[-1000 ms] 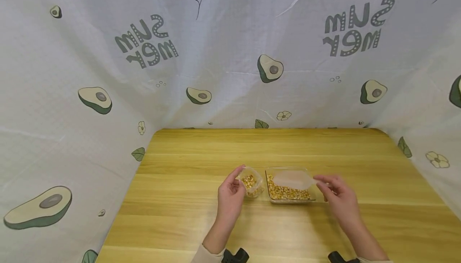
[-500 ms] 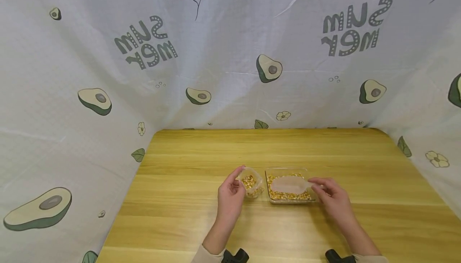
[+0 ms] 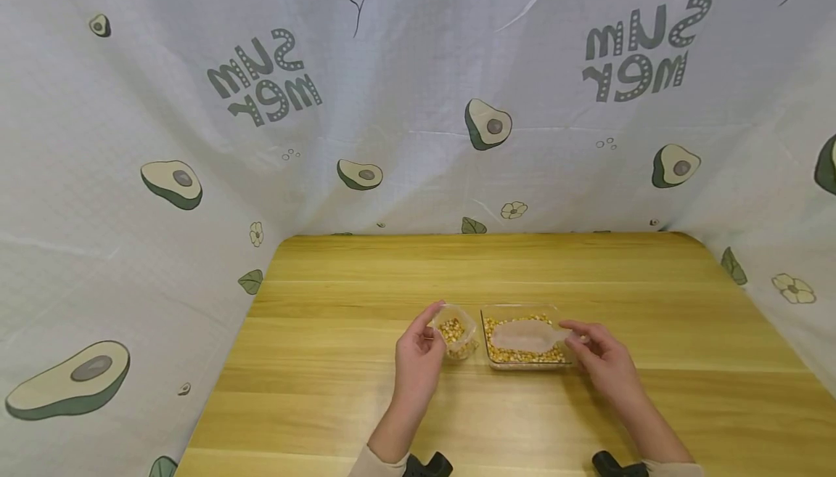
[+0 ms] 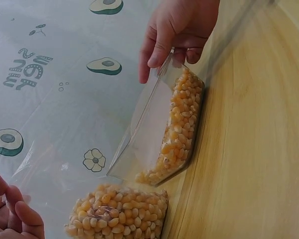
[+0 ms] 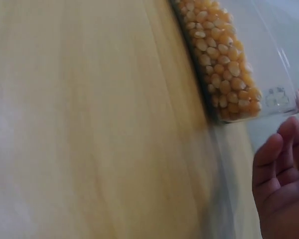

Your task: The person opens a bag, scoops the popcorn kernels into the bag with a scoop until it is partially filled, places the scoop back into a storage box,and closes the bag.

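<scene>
My left hand [image 3: 421, 357] pinches the open mouth of a clear plastic bag [image 4: 117, 214], which stands on the table with corn kernels in its bottom. Just right of it is a rectangular clear glass container [image 3: 530, 366], partly filled with corn kernels [image 5: 222, 64]. Between thumb and fingers, my right hand [image 3: 606, 357] pinches the handle of a translucent white scoop [image 3: 522, 335] at the container's right end. The scoop's broad bowl lies inside the container over the kernels, which show around its edge.
Bag and container stand close together on a wooden table [image 3: 353, 281]. A white curtain [image 3: 418, 172] printed with avocados hangs behind the table and along its sides.
The right hand has moved left and slightly down, bringing the scoop from the container's right side down onto the kernels. Over the last half second it barely shifts. The left hand and bag stay put.
</scene>
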Tool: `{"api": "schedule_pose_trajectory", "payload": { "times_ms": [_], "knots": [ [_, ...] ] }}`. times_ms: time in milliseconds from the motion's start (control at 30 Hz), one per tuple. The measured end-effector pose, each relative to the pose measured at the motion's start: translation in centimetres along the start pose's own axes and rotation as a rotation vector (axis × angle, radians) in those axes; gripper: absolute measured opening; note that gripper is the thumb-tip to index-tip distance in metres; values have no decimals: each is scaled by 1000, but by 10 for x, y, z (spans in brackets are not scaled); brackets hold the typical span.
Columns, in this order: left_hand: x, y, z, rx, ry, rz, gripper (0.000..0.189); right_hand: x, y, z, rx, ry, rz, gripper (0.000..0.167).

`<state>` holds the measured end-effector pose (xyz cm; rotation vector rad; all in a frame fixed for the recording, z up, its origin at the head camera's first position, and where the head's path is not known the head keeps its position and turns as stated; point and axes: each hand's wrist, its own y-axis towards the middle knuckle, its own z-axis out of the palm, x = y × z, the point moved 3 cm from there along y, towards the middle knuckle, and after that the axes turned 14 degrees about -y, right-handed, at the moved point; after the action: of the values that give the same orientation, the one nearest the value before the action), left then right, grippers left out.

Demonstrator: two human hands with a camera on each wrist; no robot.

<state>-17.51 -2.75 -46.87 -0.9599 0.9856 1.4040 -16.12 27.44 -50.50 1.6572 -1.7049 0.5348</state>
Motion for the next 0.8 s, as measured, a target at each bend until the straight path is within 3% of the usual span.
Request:
{"api": "schedule_pose_trajectory", "payload": {
  "times_ms": [400,800],
  "knots": [
    [-1,-1,0,-8,-9,-5,50,-3,6,-3,251,178,51,48],
    [1,-2,0,-12,0,-7,49,-6,9,-3,346,281,117,54]
  ]
}}
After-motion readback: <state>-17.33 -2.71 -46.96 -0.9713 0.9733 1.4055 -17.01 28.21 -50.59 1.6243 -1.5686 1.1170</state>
